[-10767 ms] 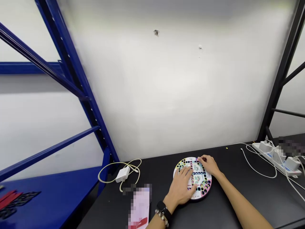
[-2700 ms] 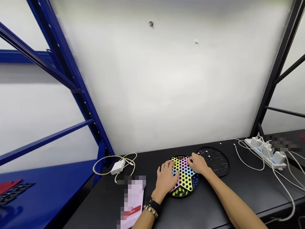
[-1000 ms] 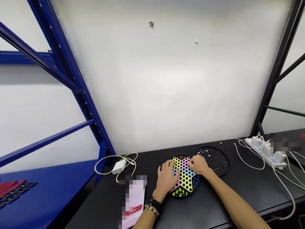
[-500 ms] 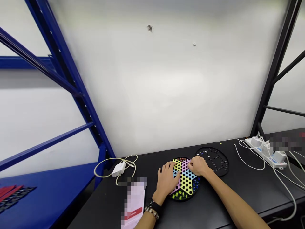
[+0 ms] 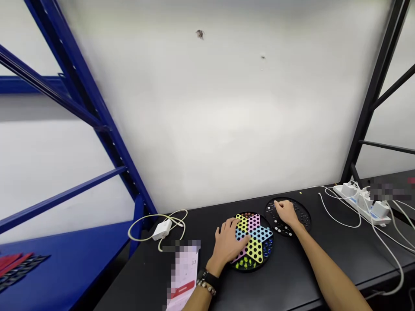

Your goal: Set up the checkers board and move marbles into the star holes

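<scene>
A round black board with a star of yellow, pink and blue perforated panels (image 5: 256,242) lies on the black table (image 5: 292,276). My left hand (image 5: 228,244) rests flat on its left side, fingers spread. A second round black perforated disc (image 5: 300,214) lies just to the right of it. My right hand (image 5: 287,212) is over this disc with its fingers curled down onto it; whether they hold anything is hidden. A dark watch and bead bracelet sit on my left wrist.
A white charger with coiled cable (image 5: 160,226) lies at the table's left rear. A pink and white paper (image 5: 184,276) lies near the front. A white power strip with plugs and cables (image 5: 359,201) sits at the right. Blue shelving (image 5: 65,255) stands left.
My right hand has left the coloured board and moved right onto the black disc. My left hand stays on the coloured board. Much earlier, a white patterned disc covered the board.
</scene>
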